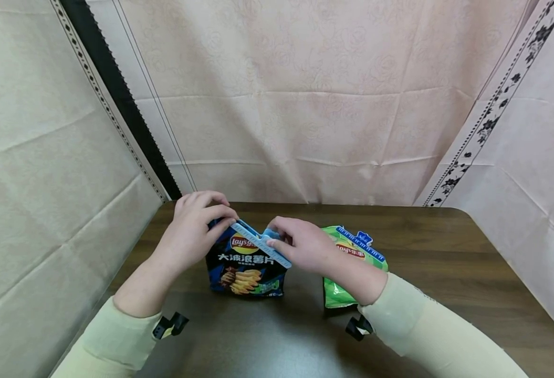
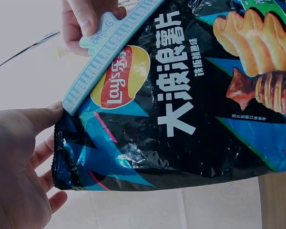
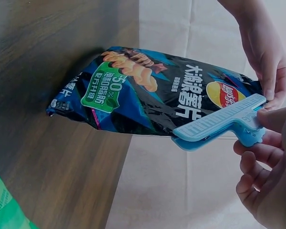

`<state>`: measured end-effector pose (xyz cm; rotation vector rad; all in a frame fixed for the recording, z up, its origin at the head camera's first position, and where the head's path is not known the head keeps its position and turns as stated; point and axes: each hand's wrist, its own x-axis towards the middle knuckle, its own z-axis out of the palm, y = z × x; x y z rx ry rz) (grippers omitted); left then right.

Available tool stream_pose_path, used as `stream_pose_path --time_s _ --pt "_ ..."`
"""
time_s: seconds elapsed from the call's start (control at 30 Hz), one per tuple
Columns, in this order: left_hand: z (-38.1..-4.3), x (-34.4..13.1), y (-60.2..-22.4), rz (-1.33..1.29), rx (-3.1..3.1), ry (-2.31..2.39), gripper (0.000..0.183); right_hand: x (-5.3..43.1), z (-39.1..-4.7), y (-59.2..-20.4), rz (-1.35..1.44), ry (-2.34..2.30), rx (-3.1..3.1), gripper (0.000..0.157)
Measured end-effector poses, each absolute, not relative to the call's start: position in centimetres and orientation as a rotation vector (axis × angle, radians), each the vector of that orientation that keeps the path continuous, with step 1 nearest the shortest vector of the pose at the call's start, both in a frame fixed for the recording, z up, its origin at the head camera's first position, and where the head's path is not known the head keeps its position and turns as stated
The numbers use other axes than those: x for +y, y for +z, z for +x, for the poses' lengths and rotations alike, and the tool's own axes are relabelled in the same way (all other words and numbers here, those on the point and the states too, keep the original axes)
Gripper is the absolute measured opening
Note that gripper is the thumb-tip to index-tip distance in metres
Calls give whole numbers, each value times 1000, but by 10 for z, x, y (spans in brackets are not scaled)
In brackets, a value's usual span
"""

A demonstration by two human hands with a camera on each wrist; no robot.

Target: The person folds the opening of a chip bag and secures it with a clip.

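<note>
A black and blue Lay's chip bag (image 1: 246, 273) stands on the table with its top edge slanting down to the right. Along that edge lies a light blue bag clip (image 3: 221, 123) with a piano-key pattern. My right hand (image 1: 305, 244) pinches the clip's handle between thumb and fingers. At the bag's upper left corner, my left hand (image 1: 189, 228) grips the edge, its thumb (image 2: 43, 116) in front by the clip's end and its other fingers partly hidden behind the bag.
To the right, partly behind my right forearm, a green Lay's bag (image 1: 335, 294) bears a dark blue clip (image 1: 362, 244) on its top. The brown wooden table (image 1: 428, 252) ends at pale cloth curtains (image 1: 305, 131) behind and at both sides.
</note>
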<state>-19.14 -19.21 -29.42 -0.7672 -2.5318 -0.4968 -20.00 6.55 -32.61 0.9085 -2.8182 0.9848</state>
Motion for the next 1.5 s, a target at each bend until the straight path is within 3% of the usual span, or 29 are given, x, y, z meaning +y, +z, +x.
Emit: stream_pose_path --time_s 0.9,1.5 --pt "-198 -191 -300 -720 -2502 -487 7 65 -203 -333 840 1072 -2829 26" --pt "-204 -187 -305 -670 -2498 -515 8 74 -197 -379 657 1334 -3003 59"
